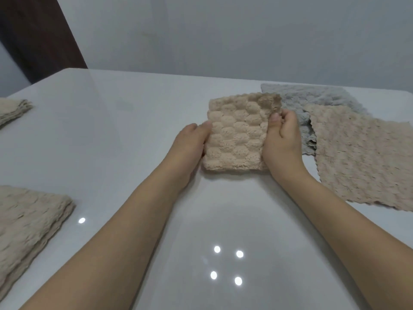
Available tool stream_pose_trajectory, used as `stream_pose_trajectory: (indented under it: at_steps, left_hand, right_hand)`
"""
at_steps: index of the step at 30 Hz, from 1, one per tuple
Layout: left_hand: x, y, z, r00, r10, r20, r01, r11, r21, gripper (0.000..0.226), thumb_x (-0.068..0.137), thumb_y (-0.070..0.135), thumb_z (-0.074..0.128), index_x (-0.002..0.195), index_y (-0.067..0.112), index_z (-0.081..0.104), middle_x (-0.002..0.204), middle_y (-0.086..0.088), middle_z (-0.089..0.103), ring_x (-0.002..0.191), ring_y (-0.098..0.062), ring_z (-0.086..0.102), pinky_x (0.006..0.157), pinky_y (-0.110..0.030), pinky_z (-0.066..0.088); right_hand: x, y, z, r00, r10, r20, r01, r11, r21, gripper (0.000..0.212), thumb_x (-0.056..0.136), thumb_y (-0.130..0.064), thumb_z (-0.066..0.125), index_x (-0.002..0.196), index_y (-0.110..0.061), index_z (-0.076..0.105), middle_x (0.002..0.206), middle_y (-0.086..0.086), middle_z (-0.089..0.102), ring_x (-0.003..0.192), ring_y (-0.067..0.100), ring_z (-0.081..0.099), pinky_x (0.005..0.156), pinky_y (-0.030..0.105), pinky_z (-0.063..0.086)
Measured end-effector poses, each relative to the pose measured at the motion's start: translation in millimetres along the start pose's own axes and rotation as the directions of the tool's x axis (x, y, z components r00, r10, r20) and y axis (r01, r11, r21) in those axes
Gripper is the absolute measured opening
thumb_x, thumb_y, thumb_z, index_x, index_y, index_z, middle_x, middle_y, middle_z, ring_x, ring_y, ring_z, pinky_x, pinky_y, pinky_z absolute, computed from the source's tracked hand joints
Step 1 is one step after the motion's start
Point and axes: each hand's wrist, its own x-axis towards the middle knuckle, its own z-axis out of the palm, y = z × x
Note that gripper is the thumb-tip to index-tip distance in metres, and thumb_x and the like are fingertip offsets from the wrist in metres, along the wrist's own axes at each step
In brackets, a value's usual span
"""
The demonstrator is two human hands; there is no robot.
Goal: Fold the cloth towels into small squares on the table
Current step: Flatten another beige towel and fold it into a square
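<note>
A beige, bumpy cloth towel [237, 135], folded to a small square, lies on the white table [138, 121] in front of me. My left hand [190, 142] holds its left edge, thumb on top and the other fingers hidden behind or under it. My right hand [282, 135] pinches the right edge near the upper right corner, which is lifted and curled. To the right lie an unfolded beige towel [362, 157] and, partly under it, a grey towel [319, 101], both spread flat.
A folded beige stack [29, 229] lies at the near left edge of the table. Another folded beige pile [13, 110] sits at the far left. A grey wall stands behind the table, with a dark panel at upper left.
</note>
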Motion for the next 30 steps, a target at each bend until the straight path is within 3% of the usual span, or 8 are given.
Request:
stream_pose_trajectory:
  at_steps: [2, 5, 9, 14, 20, 24, 27, 30]
  left_hand:
    - [16, 8, 0, 0.999, -0.006, -0.047, 0.008, 0.999, 0.041, 0.034, 0.1, 0.038, 0.052, 0.101, 0.009, 0.07, 0.095, -0.004, 0.076, 0.086, -0.022, 0.073, 0.075, -0.032, 0.059]
    - [49, 21, -11, 0.993, 0.033, -0.111, -0.016, 0.989, 0.15, 0.03, 0.1, 0.036, 0.051, 0.089, 0.012, 0.064, 0.093, -0.008, 0.071, 0.086, -0.028, 0.071, 0.076, -0.034, 0.058]
    - [104, 22, -30, 0.98, 0.125, -0.153, -0.044, 0.893, 0.449, 0.038, 0.103, 0.035, 0.037, 0.115, 0.006, 0.058, 0.12, -0.015, 0.062, 0.112, -0.035, 0.06, 0.099, -0.04, 0.047]
    - [171, 32, -54, 0.921, 0.341, -0.19, -0.098, 0.674, 0.732, 0.034, 0.107, 0.026, 0.03, 0.121, 0.002, 0.048, 0.122, -0.015, 0.057, 0.095, -0.026, 0.048, 0.076, -0.031, 0.031]
    - [238, 44, -95, 0.904, 0.392, -0.173, -0.078, 0.547, 0.833, 0.027, 0.105, 0.024, 0.028, 0.113, 0.005, 0.046, 0.114, -0.021, 0.06, 0.085, -0.029, 0.044, 0.072, -0.036, 0.031]
    - [280, 53, -131, 0.918, 0.348, -0.189, -0.019, 0.515, 0.857, 0.031, 0.105, 0.026, 0.029, 0.116, 0.003, 0.047, 0.116, -0.022, 0.061, 0.1, -0.038, 0.055, 0.073, -0.037, 0.033]
    - [309, 55, -155, 0.92, 0.314, -0.234, 0.044, 0.511, 0.858, 0.031, 0.104, 0.024, 0.03, 0.118, 0.002, 0.047, 0.117, -0.021, 0.06, 0.105, -0.039, 0.056, 0.074, -0.037, 0.033]
    - [331, 55, -169, 0.908, 0.311, -0.279, 0.108, 0.47, 0.876, 0.029, 0.103, 0.022, 0.032, 0.118, 0.003, 0.047, 0.115, -0.02, 0.062, 0.102, -0.04, 0.057, 0.072, -0.037, 0.033]
  right_hand:
    - [4, -7, 12, 1.0, 0.008, 0.017, -0.008, 1.0, 0.024, 0.022, 0.102, -0.039, 0.029, 0.105, -0.022, 0.042, 0.078, -0.006, 0.05, 0.071, 0.021, 0.052, 0.065, 0.044, 0.047]
    - [19, -17, 36, 0.99, 0.134, 0.044, -0.138, 0.986, 0.09, 0.021, 0.1, -0.042, 0.028, 0.096, -0.026, 0.042, 0.078, -0.002, 0.053, 0.068, 0.023, 0.053, 0.065, 0.045, 0.05]
    - [56, -26, 81, 0.963, 0.242, 0.119, -0.248, 0.968, 0.039, 0.037, 0.098, -0.051, 0.027, 0.097, -0.018, 0.043, 0.084, 0.001, 0.057, 0.073, 0.024, 0.058, 0.066, 0.039, 0.047]
    - [111, -31, 138, 0.927, 0.347, 0.141, -0.328, 0.934, -0.139, 0.031, 0.102, -0.026, 0.029, 0.122, -0.006, 0.042, 0.112, 0.009, 0.061, 0.099, 0.03, 0.062, 0.08, 0.037, 0.05]
    - [151, -36, 206, 0.924, 0.344, 0.166, -0.291, 0.916, -0.275, 0.03, 0.102, -0.022, 0.028, 0.124, -0.005, 0.04, 0.123, 0.005, 0.059, 0.109, 0.028, 0.057, 0.076, 0.034, 0.04]
    - [171, -48, 253, 0.918, 0.338, 0.206, -0.261, 0.908, -0.328, 0.029, 0.102, -0.023, 0.028, 0.123, -0.007, 0.041, 0.127, 0.002, 0.059, 0.111, 0.027, 0.058, 0.076, 0.033, 0.04]
    - [188, -57, 288, 0.919, 0.309, 0.247, -0.212, 0.912, -0.352, 0.028, 0.103, -0.023, 0.028, 0.121, -0.006, 0.041, 0.125, 0.004, 0.06, 0.112, 0.029, 0.057, 0.087, 0.036, 0.043]
    - [210, -62, 317, 0.922, 0.293, 0.253, -0.15, 0.873, -0.463, 0.027, 0.102, -0.023, 0.03, 0.12, -0.008, 0.043, 0.119, 0.006, 0.063, 0.112, 0.029, 0.057, 0.091, 0.035, 0.032]
